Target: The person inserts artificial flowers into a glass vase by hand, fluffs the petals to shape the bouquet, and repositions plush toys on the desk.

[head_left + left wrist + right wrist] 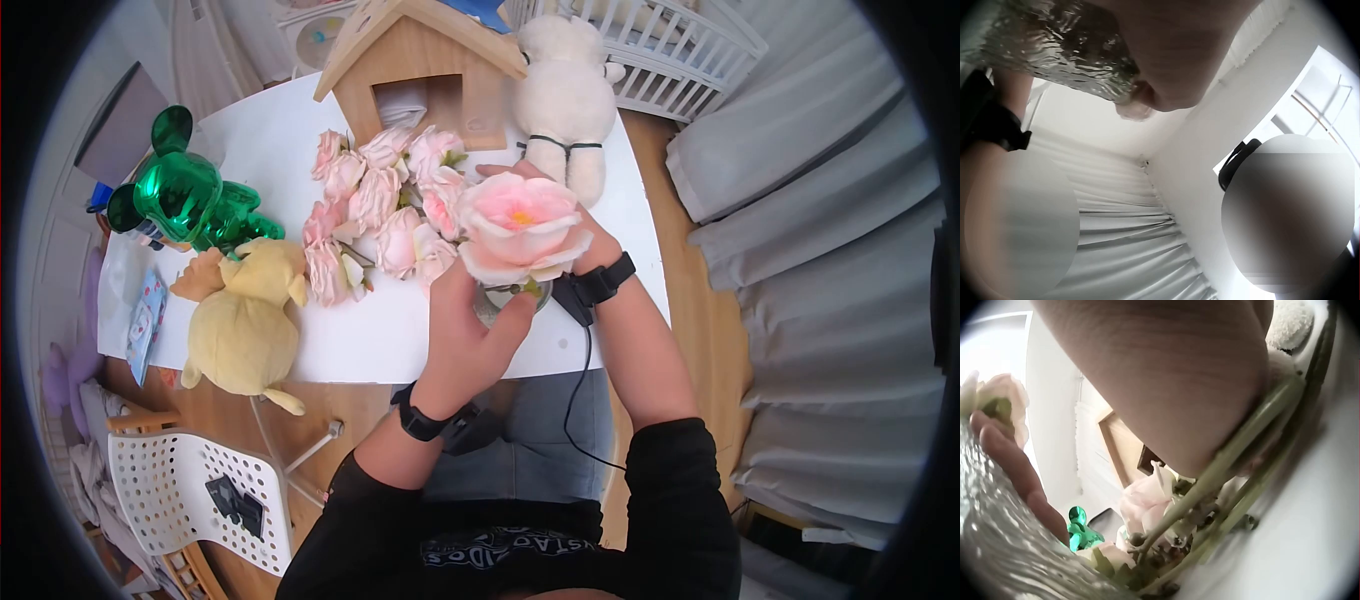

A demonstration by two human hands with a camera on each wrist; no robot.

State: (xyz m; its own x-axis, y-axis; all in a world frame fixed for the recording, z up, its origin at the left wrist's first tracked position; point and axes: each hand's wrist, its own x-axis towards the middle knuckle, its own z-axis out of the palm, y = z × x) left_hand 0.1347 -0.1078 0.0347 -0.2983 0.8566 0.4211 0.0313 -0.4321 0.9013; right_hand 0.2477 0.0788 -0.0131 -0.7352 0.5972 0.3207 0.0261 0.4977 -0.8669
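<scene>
A large pink artificial rose stands in a small ribbed glass vase. My left hand grips the vase, with its thumb across the near side and its fingers wrapped round the glass. Behind the bloom, my right hand reaches toward a heap of pale pink roses on the table; the bloom hides most of its fingers. In the right wrist view this hand lies close against green stems, and I cannot tell whether it grips them.
A wooden house and a white plush toy stand at the table's back. A shiny green bear figure and yellow plush toy sit at left. A white perforated chair stands below; grey curtains hang at right.
</scene>
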